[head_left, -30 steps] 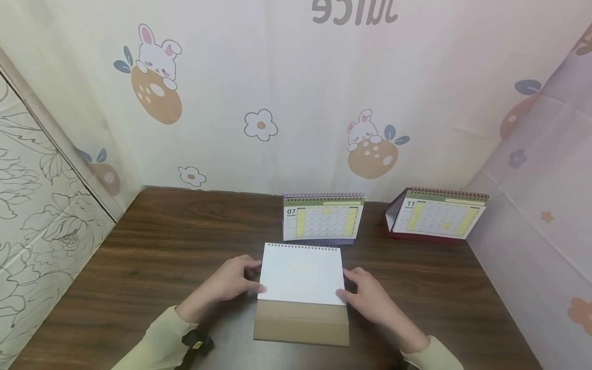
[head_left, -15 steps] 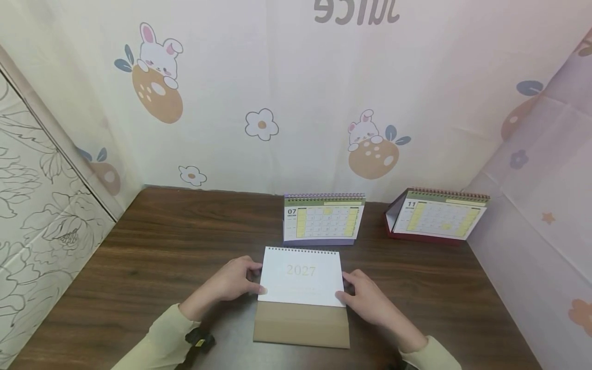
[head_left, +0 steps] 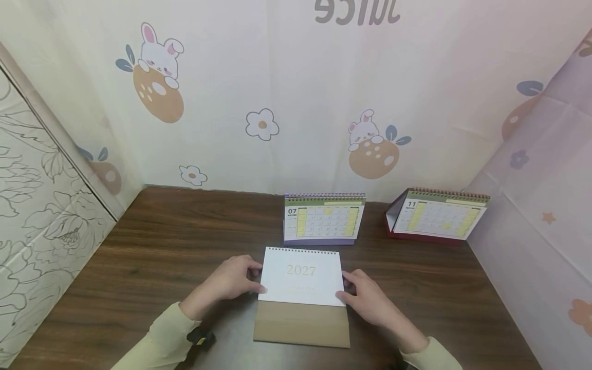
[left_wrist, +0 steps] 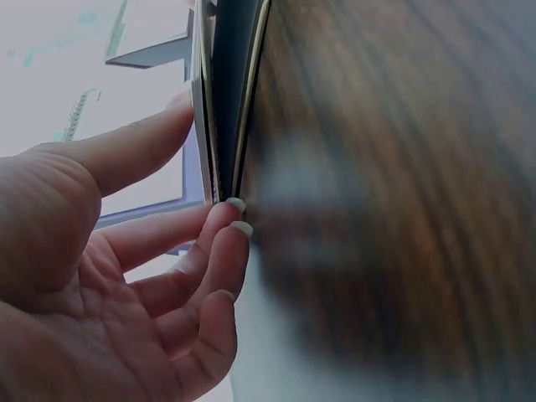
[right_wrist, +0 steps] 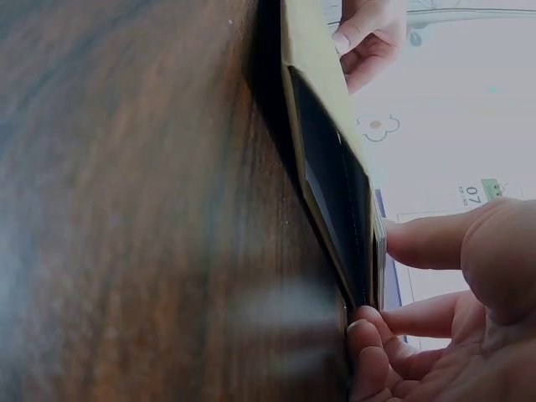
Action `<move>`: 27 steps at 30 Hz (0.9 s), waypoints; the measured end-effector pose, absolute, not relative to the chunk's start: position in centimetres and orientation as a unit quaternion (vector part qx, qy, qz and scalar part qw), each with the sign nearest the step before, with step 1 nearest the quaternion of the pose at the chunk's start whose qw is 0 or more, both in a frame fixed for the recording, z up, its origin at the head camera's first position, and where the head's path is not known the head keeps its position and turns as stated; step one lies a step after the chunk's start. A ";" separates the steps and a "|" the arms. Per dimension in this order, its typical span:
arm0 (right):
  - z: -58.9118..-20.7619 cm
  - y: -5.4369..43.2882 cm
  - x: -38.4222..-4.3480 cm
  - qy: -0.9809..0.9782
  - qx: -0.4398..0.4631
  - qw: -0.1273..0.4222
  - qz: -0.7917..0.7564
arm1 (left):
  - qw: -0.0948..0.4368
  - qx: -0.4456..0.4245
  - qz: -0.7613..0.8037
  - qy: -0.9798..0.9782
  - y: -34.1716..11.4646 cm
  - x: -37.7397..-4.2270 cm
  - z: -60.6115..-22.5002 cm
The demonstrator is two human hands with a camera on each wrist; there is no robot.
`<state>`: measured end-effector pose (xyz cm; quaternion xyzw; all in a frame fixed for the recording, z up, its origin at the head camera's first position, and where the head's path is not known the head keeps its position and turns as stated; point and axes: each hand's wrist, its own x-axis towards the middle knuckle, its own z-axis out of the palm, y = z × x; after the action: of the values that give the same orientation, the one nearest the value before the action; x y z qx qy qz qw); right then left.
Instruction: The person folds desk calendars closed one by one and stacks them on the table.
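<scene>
A desk calendar (head_left: 301,282) with a white cover marked 2027 lies low on the table, its spiral edge away from me. Its tan cardboard stand (head_left: 301,326) sticks out on my side. At the left edge my left hand (head_left: 233,277) holds it, thumb on the cover and fingers by the spine end. My right hand (head_left: 367,298) grips the right edge in the same way. From the side in the right wrist view, the folded stand (right_wrist: 322,142) forms a narrow wedge, with a dark gap between its panels.
Just behind stands a calendar (head_left: 321,221) showing 07, with a purple base. To its right, one showing 11 (head_left: 439,213) has a red base, near the side curtain (head_left: 532,205). A printed curtain (head_left: 305,77) hangs along the back of the wooden table (head_left: 152,246).
The spiral edge of the held calendar has come down slightly toward me, and the glare has left its cover, so 2027 is readable. Both hands keep their hold.
</scene>
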<state>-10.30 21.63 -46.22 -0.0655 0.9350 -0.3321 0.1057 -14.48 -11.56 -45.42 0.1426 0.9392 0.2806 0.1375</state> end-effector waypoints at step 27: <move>-45.2 21.6 -8.8 0.948 -0.168 -0.009 -0.268 | -0.059 0.348 0.113 0.929 -12.0 -12.8 -44.6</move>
<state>-8.76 21.60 -45.24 -0.1682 0.9485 -0.2683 -0.0094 -12.84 -11.96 -44.62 0.3475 0.9289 0.1133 -0.0586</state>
